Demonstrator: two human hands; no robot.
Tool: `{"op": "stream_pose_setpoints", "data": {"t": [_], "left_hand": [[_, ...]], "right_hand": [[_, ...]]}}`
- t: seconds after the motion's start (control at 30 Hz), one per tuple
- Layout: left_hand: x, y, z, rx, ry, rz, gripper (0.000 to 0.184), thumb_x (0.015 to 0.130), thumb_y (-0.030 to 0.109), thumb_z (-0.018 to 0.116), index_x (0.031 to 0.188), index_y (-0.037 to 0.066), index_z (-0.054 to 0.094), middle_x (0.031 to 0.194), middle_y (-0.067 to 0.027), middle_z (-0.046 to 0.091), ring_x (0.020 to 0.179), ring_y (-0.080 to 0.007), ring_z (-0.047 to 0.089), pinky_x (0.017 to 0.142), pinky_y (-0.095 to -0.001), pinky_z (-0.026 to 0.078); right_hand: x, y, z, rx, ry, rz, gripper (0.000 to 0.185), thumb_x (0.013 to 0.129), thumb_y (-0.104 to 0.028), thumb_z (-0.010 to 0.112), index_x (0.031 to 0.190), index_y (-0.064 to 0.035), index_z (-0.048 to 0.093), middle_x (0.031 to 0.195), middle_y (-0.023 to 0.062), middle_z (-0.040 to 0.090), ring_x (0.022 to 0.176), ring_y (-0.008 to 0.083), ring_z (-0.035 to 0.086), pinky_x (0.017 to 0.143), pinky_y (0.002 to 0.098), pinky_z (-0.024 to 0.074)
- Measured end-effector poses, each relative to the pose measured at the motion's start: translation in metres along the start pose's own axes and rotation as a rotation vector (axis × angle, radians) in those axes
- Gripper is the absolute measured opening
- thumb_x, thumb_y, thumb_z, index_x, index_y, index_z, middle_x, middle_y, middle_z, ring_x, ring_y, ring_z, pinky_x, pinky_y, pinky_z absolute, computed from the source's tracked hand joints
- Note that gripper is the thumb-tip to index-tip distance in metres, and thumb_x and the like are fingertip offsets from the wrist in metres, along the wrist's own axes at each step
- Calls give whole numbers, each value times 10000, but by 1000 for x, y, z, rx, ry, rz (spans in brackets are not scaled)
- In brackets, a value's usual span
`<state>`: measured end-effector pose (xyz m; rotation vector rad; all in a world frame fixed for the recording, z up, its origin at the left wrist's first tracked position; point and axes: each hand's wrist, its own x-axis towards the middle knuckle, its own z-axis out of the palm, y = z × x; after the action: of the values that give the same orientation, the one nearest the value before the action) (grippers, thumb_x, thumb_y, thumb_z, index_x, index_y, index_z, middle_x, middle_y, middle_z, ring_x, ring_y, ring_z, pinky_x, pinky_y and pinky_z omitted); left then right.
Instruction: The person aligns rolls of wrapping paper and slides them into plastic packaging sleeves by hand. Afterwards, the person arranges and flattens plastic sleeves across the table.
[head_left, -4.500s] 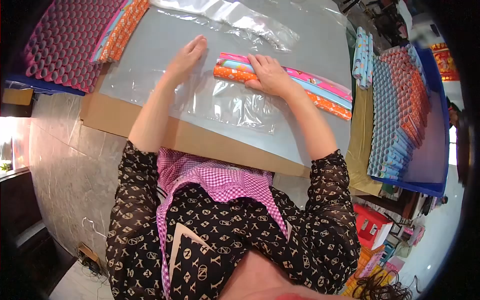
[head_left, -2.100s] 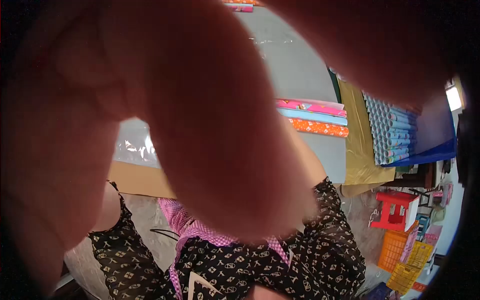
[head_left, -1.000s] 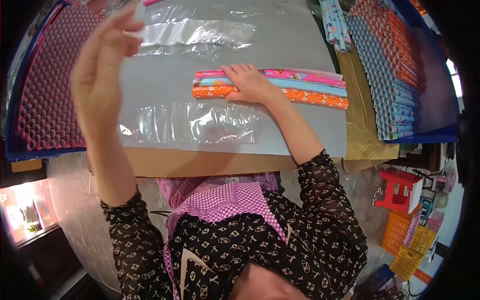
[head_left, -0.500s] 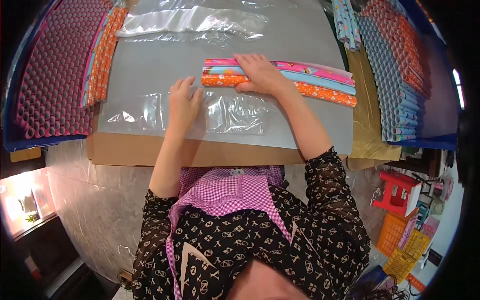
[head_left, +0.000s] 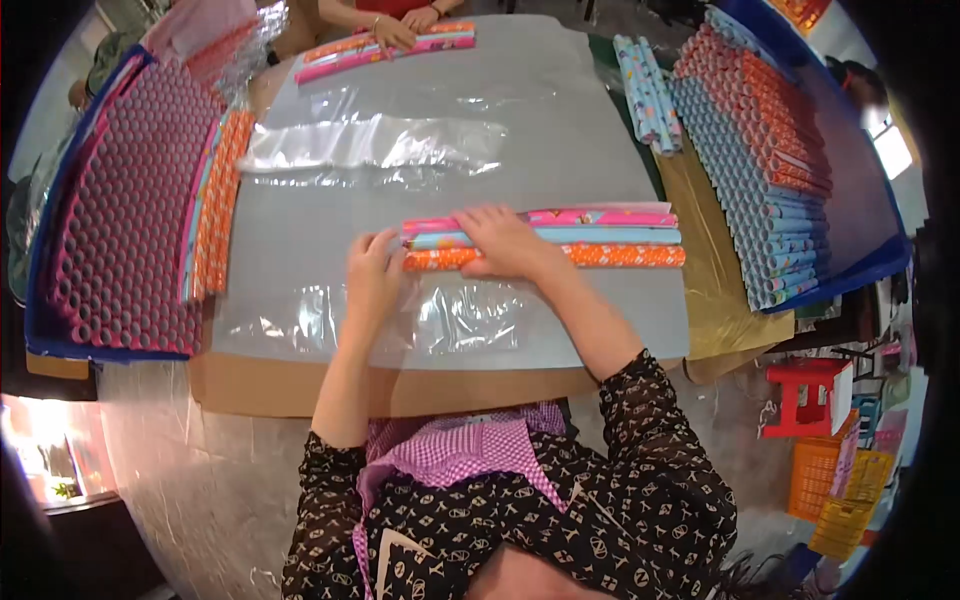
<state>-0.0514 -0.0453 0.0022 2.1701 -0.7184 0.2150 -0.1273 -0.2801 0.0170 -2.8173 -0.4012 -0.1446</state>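
Observation:
Three rolls of patterned wrapping paper lie side by side on the grey table top (head_left: 570, 120): a pink roll (head_left: 600, 217), a light blue roll (head_left: 610, 236) and an orange roll (head_left: 625, 257). My right hand (head_left: 508, 245) spans them from above, left of their middle, fingers over the pink roll and thumb at the orange one's near edge. At their left ends is my left hand (head_left: 373, 275), fingers loosely bent and apart, holding nothing visible; whether it touches the ends I cannot tell. Clear plastic sleeves (head_left: 465, 320) lie just in front of the rolls.
A blue bin (head_left: 110, 347) of pink rolls stands left, with orange rolls (head_left: 215, 220) beside it. On the right, another blue bin (head_left: 850, 270) holds blue and orange rolls. More clear plastic (head_left: 380, 145) lies farther back. Across the table, a co-worker's hands (head_left: 395, 32) rest on similar rolls.
The view has tilted up, bringing the co-worker's hands into sight. The three rolls lie more level now, their right ends having swung away from me. My right hand stays on them.

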Motion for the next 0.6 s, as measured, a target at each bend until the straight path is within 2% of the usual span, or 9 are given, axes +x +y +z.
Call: {"op": "stream_pose_setpoints", "data": {"t": [0.07, 0.17, 0.23, 0.37, 0.43, 0.53, 0.6], "left_hand": [[23, -2, -11, 22, 14, 8, 319, 821, 103, 675, 1133, 47, 636, 1025, -157, 604, 888, -294, 595, 798, -371, 487], [72, -1, -24, 127, 0, 127, 362, 816, 95, 674, 1170, 55, 609, 1060, -168, 607, 921, -323, 608, 802, -386, 491], [108, -4, -26, 345, -40, 256, 453, 819, 120, 678, 1252, 80, 553, 1108, -175, 608, 1002, -356, 601, 838, -426, 485], [184, 8, -20, 558, -155, 254, 531, 816, 156, 685, 1313, 114, 505, 1176, -152, 601, 1089, -373, 569, 891, -459, 470], [228, 14, -19, 752, -251, 288, 583, 820, 200, 685, 1356, 144, 465, 1255, -120, 564, 1162, -363, 524, 958, -486, 432], [284, 4, -2, 780, -98, 291, 531, 827, 178, 655, 1327, 164, 476, 1245, -114, 541, 1179, -317, 519, 941, -518, 420], [322, 6, 7, 791, -134, 230, 510, 837, 162, 624, 1326, 168, 478, 1269, -112, 527, 1201, -317, 502, 953, -531, 403]], "right_hand": [[0, 1, 1, -1, -4, -2, 835, 699, -389, 754, 1341, 30, 423, 1306, 203, 503, 1234, 350, 461, 1042, 435, 353], [0, 2, 0, 12, -20, -13, 823, 701, -385, 758, 1334, 26, 429, 1280, 200, 509, 1223, 350, 463, 1031, 435, 362], [0, 4, 4, -9, 19, -37, 816, 699, -401, 750, 1322, 30, 447, 1236, 187, 525, 1177, 338, 489, 997, 429, 379], [0, 6, 10, -35, 80, -73, 830, 684, -423, 753, 1308, 38, 460, 1178, 174, 542, 1113, 328, 520, 953, 421, 400], [1, 6, 10, -62, 92, -82, 842, 674, -427, 761, 1306, 36, 454, 1146, 165, 545, 1086, 323, 525, 933, 415, 407], [1, 2, 5, -37, 46, -52, 840, 679, -430, 757, 1307, 34, 449, 1131, 162, 544, 1085, 313, 522, 926, 412, 411], [1, 2, 4, -65, 78, -85, 833, 694, -426, 748, 1310, 43, 440, 1127, 163, 543, 1095, 310, 517, 928, 405, 408]]}}
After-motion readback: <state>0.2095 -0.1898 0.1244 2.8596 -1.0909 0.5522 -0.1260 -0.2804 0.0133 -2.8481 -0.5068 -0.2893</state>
